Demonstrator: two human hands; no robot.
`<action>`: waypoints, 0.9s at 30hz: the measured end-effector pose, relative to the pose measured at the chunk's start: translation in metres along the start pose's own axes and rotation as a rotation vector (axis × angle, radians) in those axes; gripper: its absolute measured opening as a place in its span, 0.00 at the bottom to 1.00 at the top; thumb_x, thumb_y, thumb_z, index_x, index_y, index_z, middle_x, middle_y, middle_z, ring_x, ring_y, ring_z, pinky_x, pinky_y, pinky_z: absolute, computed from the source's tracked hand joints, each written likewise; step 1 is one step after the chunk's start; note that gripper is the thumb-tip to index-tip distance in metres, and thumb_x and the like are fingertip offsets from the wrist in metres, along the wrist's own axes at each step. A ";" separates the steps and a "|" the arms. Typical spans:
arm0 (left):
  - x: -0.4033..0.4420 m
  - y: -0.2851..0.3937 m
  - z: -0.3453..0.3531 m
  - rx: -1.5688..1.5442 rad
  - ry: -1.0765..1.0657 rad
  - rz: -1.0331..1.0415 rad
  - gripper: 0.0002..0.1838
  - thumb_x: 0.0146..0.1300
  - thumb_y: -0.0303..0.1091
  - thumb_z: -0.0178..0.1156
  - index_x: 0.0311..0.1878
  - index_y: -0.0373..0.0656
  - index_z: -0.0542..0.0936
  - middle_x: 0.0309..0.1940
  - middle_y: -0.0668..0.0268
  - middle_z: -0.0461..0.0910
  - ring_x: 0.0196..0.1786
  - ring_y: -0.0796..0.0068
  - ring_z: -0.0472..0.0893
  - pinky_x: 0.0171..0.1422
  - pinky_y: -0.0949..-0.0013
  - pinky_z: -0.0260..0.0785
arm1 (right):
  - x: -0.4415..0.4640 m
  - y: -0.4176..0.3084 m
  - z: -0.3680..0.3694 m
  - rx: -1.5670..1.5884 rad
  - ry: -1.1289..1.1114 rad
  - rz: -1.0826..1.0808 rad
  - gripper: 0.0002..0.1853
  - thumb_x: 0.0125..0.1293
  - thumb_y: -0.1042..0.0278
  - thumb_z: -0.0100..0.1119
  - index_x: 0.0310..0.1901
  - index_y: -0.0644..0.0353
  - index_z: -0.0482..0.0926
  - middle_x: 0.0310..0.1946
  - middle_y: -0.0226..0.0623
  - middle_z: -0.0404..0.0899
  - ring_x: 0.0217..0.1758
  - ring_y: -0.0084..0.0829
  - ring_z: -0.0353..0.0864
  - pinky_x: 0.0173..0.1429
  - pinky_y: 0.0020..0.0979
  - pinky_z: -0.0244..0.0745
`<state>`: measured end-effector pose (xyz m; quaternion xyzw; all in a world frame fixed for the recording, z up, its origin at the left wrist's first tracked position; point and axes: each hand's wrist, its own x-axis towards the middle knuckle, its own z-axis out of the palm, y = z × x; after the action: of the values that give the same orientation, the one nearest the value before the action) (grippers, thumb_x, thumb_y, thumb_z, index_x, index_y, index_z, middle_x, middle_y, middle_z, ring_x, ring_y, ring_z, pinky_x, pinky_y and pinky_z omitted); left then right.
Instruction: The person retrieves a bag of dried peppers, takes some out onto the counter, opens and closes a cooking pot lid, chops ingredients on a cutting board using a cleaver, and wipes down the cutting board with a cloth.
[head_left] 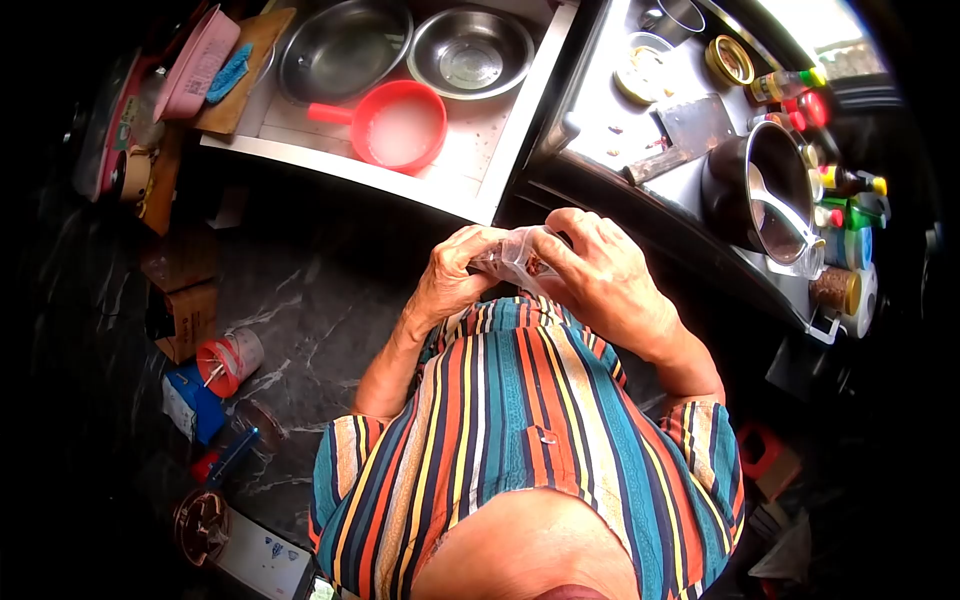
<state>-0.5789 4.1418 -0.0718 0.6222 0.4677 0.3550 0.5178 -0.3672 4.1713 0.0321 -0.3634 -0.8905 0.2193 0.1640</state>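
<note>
A clear plastic bag (pixel 520 258) with small reddish-brown bits inside is held between both hands, in front of the striped shirt. My left hand (pixel 459 268) has its fingers closed on the bag's left side. On the other side, my right hand (pixel 607 275) grips the bag with bent fingers. What exactly the bag contains is too small to make out.
Ahead, a sink area holds two metal basins (pixel 471 55) and a red ladle-like pan (pixel 398 128) with whitish liquid. At right, the counter carries a cleaver (pixel 695 130), a dark pot (pixel 762 190), bottles and jars. Boxes and a red bucket (pixel 228 362) stand low at left.
</note>
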 end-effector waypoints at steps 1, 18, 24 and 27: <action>0.001 0.000 0.000 0.009 0.029 0.028 0.23 0.47 0.20 0.68 0.50 0.41 0.80 0.43 0.60 0.82 0.47 0.62 0.81 0.52 0.65 0.74 | 0.000 -0.001 0.000 0.010 0.037 -0.002 0.22 0.52 0.71 0.68 0.50 0.57 0.76 0.47 0.42 0.73 0.44 0.39 0.76 0.49 0.36 0.72; 0.005 -0.011 0.003 -0.050 0.119 0.105 0.21 0.47 0.20 0.69 0.48 0.39 0.81 0.44 0.60 0.82 0.48 0.64 0.81 0.54 0.67 0.73 | 0.010 0.015 0.027 -0.086 0.059 -0.015 0.13 0.47 0.72 0.71 0.36 0.61 0.81 0.46 0.38 0.75 0.49 0.37 0.73 0.53 0.38 0.66; 0.005 -0.018 0.013 -0.164 0.144 -0.013 0.22 0.46 0.18 0.69 0.48 0.40 0.81 0.43 0.61 0.82 0.47 0.67 0.82 0.53 0.69 0.73 | 0.003 0.019 0.020 -0.023 0.119 0.002 0.14 0.47 0.71 0.71 0.37 0.61 0.79 0.45 0.38 0.75 0.49 0.38 0.74 0.53 0.40 0.67; 0.006 -0.022 0.017 -0.148 0.179 0.025 0.22 0.49 0.18 0.69 0.50 0.40 0.80 0.43 0.63 0.82 0.46 0.72 0.82 0.52 0.71 0.74 | 0.000 0.020 0.021 -0.030 0.097 0.047 0.15 0.47 0.71 0.71 0.38 0.62 0.79 0.46 0.39 0.75 0.49 0.39 0.74 0.54 0.40 0.67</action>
<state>-0.5658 4.1424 -0.0973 0.5538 0.4767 0.4491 0.5141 -0.3648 4.1784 0.0042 -0.3970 -0.8759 0.1917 0.1963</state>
